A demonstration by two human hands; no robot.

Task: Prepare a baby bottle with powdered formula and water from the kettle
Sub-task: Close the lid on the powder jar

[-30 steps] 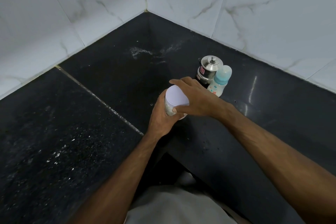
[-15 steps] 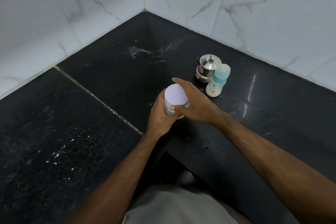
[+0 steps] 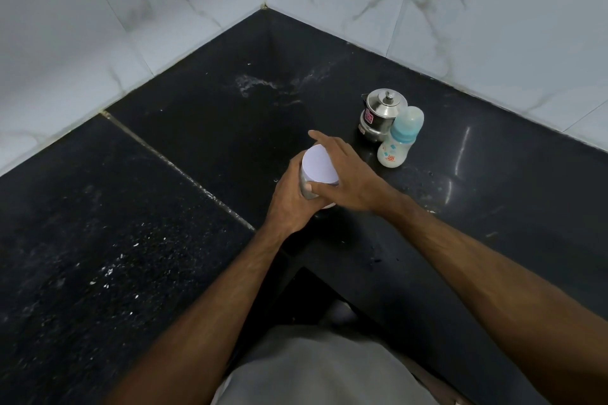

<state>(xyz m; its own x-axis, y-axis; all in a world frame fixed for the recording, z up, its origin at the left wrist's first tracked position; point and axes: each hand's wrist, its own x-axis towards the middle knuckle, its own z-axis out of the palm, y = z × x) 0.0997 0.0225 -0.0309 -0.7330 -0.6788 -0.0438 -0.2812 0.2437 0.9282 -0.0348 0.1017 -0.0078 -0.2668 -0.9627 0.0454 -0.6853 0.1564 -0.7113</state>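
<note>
A formula can with a pale lilac lid stands on the black counter at centre. My left hand wraps round its side from the left. My right hand grips the lid rim, thumb on the near edge and fingers curled over the far edge. To the right stands a baby bottle with a blue collar and a clear cap on. Just behind it sits a small steel kettle with its lid on.
White marble-look tiled walls meet in a corner behind the counter. White powdery smears lie near that corner, and pale specks dot the left slab. The counter's inner edge drops off just in front of me.
My right hand has slid round the lid: its fingers lay over the top a second ago and now sit at the far rim, baring more of the lid. The can stays put.
</note>
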